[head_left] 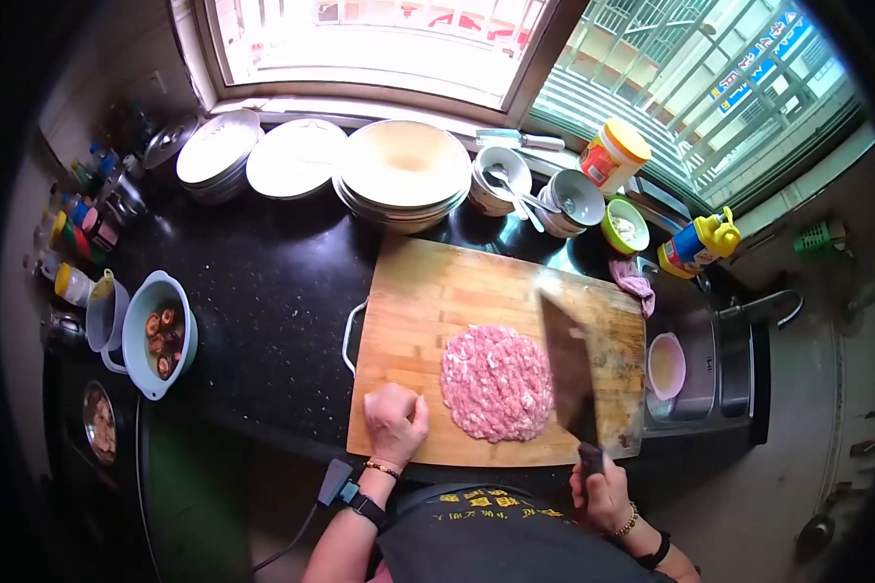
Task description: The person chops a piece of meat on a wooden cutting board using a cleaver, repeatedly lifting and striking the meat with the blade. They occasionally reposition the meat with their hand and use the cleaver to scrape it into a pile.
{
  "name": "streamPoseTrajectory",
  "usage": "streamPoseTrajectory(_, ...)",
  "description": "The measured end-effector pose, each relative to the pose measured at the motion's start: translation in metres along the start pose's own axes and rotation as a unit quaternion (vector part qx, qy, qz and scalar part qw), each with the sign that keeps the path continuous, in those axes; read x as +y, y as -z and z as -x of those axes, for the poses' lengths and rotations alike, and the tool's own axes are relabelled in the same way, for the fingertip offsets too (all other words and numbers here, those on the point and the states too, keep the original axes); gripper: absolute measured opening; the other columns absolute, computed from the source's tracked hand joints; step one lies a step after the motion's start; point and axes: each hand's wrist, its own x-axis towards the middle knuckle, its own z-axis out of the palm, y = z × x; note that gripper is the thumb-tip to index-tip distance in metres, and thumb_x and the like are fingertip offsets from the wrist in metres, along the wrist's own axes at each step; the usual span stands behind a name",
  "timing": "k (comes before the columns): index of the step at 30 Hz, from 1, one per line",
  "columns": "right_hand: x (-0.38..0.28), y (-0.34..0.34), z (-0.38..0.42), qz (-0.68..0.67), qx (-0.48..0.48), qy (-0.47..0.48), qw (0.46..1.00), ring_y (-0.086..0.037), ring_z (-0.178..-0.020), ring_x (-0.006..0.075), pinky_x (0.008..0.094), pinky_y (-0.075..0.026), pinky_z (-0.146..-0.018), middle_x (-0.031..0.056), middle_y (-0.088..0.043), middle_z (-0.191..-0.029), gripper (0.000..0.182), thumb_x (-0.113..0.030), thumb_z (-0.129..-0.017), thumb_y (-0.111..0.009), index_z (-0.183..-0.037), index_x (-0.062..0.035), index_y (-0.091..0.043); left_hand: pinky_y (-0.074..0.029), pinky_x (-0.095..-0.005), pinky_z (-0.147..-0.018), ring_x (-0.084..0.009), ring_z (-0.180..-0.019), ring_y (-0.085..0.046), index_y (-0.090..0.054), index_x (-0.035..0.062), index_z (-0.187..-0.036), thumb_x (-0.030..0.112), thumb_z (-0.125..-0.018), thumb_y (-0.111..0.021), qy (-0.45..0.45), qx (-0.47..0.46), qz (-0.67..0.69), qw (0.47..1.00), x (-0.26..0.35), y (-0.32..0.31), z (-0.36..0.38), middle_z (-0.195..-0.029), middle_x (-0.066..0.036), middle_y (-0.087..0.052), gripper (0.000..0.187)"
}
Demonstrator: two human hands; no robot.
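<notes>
A flattened round of pink minced meat lies on the wooden cutting board. My right hand grips the dark handle of a cleaver at the board's front edge. The cleaver's wide blade extends over the board, just right of the meat. My left hand rests as a closed fist on the board's front left corner, left of the meat and apart from it. Its curled fingers are partly hidden, and nothing shows in them.
Stacked plates and bowls line the window side. A blue basin of mushrooms stands at left. On the right, a sink holds a pink bowl. A yellow-capped tub and a yellow-topped bottle stand behind the board.
</notes>
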Motion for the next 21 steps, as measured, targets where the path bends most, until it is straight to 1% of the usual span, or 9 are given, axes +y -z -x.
streamPoseTrajectory(2, 0.023, -0.001, 0.007, -0.047, -0.019, 0.068, 0.996, -0.056, -0.05, 0.0117, 0.0253, -0.045, -0.049, 0.0042, -0.057, -0.064, 0.038, -0.036, -0.092, -0.051, -0.096, 0.0012, -0.054, -0.035, -0.0373, -0.067, -0.0249, -0.072, -0.054, -0.054, 0.0092, -0.069, 0.01, -0.072, -0.066, -0.001, -0.002, 0.002, 1.0, 0.001, 0.0, 0.0, -0.071, -0.007, -0.053, 0.013)
streamPoseTrajectory(5, 0.054, -0.02, -0.008, 0.183, -0.025, -0.104, 0.977, -0.061, -0.056, 0.02, 0.0324, -0.047, -0.054, 0.0079, -0.06, -0.061, 0.027, -0.028, -0.092, -0.051, -0.09, -0.0015, -0.055, -0.035, -0.0374, -0.067, -0.0251, -0.072, -0.054, -0.054, 0.0091, -0.068, 0.01, -0.072, -0.066, 0.007, -0.005, -0.003, 1.0, 0.0, 0.001, 0.001, -0.07, -0.007, -0.053, 0.013)
streamPoseTrajectory(8, 0.044, -0.012, -0.008, 0.19, -0.037, -0.131, 0.972, -0.061, -0.055, 0.0202, 0.0321, -0.047, -0.054, 0.0076, -0.059, -0.06, 0.023, -0.024, -0.092, -0.051, -0.089, -0.0016, -0.055, -0.034, -0.0362, -0.067, -0.0239, -0.071, -0.054, -0.052, 0.0092, -0.068, 0.008, -0.072, -0.066, 0.005, 0.004, 0.015, 1.0, -0.001, 0.0, 0.002, -0.07, -0.006, -0.053, 0.014)
streamPoseTrajectory(10, 0.022, -0.008, -0.001, 0.16, -0.027, -0.108, 0.981, -0.059, -0.052, 0.0183, 0.0307, -0.046, -0.052, 0.007, -0.058, -0.059, 0.027, -0.028, -0.093, -0.049, -0.089, -0.0016, -0.055, -0.035, -0.0361, -0.067, -0.0238, -0.071, -0.054, -0.053, 0.0092, -0.068, 0.009, -0.072, -0.066, 0.001, 0.001, 0.007, 1.0, -0.002, -0.001, 0.001, -0.07, -0.006, -0.053, 0.014)
streamPoseTrajectory(13, 0.017, -0.008, 0.009, 0.089, 0.034, 0.063, 0.993, -0.055, -0.046, 0.0137, 0.0271, -0.045, -0.046, 0.0045, -0.055, -0.056, 0.035, -0.035, -0.096, -0.045, -0.088, -0.0016, -0.054, -0.035, -0.0377, -0.067, -0.0249, -0.072, -0.054, -0.053, 0.0093, -0.068, 0.011, -0.072, -0.066, 0.009, -0.001, 0.011, 1.0, 0.0, 0.0, 0.001, -0.071, -0.006, -0.053, 0.013)
streamPoseTrajectory(14, 0.039, -0.011, 0.005, 0.089, 0.037, 0.061, 0.993, -0.055, -0.046, 0.0137, 0.0271, -0.045, -0.046, 0.0045, -0.055, -0.056, 0.035, -0.035, -0.096, -0.045, -0.088, -0.0016, -0.054, -0.035, -0.0377, -0.067, -0.0249, -0.072, -0.054, -0.053, 0.0093, -0.068, 0.011, -0.072, -0.066, 0.008, -0.004, 0.013, 1.0, 0.0, 0.0, 0.001, -0.071, -0.006, -0.053, 0.013)
streamPoseTrajectory(16, 0.061, -0.018, -0.007, 0.104, -0.011, -0.17, 0.98, -0.054, -0.046, 0.0113, 0.0259, -0.044, -0.045, 0.0031, -0.055, -0.056, 0.034, -0.033, -0.096, -0.044, -0.088, -0.0009, -0.054, -0.035, -0.0376, -0.067, -0.0247, -0.073, -0.054, -0.053, 0.0092, -0.068, 0.01, -0.072, -0.066, 0.004, -0.005, 0.011, 1.0, 0.0, 0.0, 0.001, -0.071, -0.006, -0.052, 0.013)
streamPoseTrajectory(20, 0.01, -0.017, 0.0, 0.092, 0.022, -0.153, 0.984, -0.053, -0.046, 0.0089, 0.024, -0.044, -0.045, 0.0017, -0.054, -0.056, 0.033, -0.03, -0.097, -0.043, -0.088, 0.0003, -0.054, -0.035, -0.0363, -0.068, -0.0243, -0.071, -0.054, -0.053, 0.009, -0.069, 0.008, -0.072, -0.065, 0.003, -0.015, 0.009, 1.0, 0.0, 0.003, 0.0, -0.072, -0.006, -0.054, 0.012)
streamPoseTrajectory(21, 0.008, -0.013, 0.006, 0.068, 0.033, -0.088, 0.993, -0.053, -0.046, 0.0078, 0.0237, -0.044, -0.045, 0.0015, -0.054, -0.058, 0.032, -0.029, -0.096, -0.044, -0.091, 0.0012, -0.054, -0.035, -0.037, -0.067, -0.0246, -0.071, -0.054, -0.053, 0.0089, -0.068, 0.009, -0.072, -0.065, 0.002, -0.012, 0.008, 1.0, -0.001, 0.001, -0.001, -0.071, -0.006, -0.053, 0.013)
